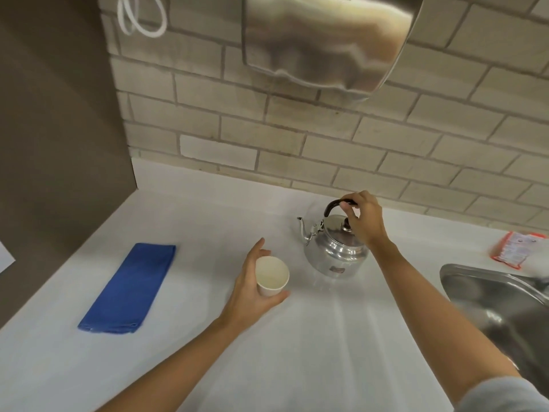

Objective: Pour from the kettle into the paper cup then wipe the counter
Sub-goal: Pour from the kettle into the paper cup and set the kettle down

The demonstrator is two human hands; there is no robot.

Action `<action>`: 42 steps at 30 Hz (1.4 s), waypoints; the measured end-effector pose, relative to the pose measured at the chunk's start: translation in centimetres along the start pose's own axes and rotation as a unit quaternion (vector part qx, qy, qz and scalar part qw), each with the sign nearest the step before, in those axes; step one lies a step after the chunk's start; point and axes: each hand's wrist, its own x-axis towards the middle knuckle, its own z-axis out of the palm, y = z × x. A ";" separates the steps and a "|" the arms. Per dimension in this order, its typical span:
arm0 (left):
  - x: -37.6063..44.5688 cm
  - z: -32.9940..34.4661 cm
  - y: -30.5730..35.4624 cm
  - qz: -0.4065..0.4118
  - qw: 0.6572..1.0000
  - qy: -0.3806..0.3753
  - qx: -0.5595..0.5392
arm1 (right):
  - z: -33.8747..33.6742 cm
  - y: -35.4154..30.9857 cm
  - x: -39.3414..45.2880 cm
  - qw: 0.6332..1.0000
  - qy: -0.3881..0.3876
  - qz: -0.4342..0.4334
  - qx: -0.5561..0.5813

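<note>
A shiny metal kettle (334, 248) stands upright on the white counter (312, 337), its spout pointing left. My right hand (364, 217) grips its black handle from above. Just left of the kettle stands a white paper cup (271, 276), upright and looking empty inside. My left hand (252, 288) wraps around the cup's left side and base, thumb in front. A folded blue cloth (127, 289) lies flat on the counter further left, untouched.
A steel sink (499, 304) is set into the counter at the right edge. A red and white packet (515, 246) lies behind it. A brick wall runs along the back with a metal dispenser (329, 43) above. A dark panel (59, 144) closes the left side.
</note>
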 end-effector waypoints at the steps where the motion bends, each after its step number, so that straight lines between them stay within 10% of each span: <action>1: -0.2 -0.1 0.0 -0.009 1.000 0.005 -0.006 | -0.1 0.0 -0.2 1.000 0.002 -0.003 0.005; 19: -3.3 -0.3 -1.5 -0.040 0.948 -0.029 0.315 | -5.8 -3.1 -0.1 0.997 -0.067 0.020 0.044; 42: -3.3 -0.4 -1.5 -0.045 0.937 -0.040 0.345 | -10.1 -13.8 -4.8 0.973 -0.189 -0.123 -0.041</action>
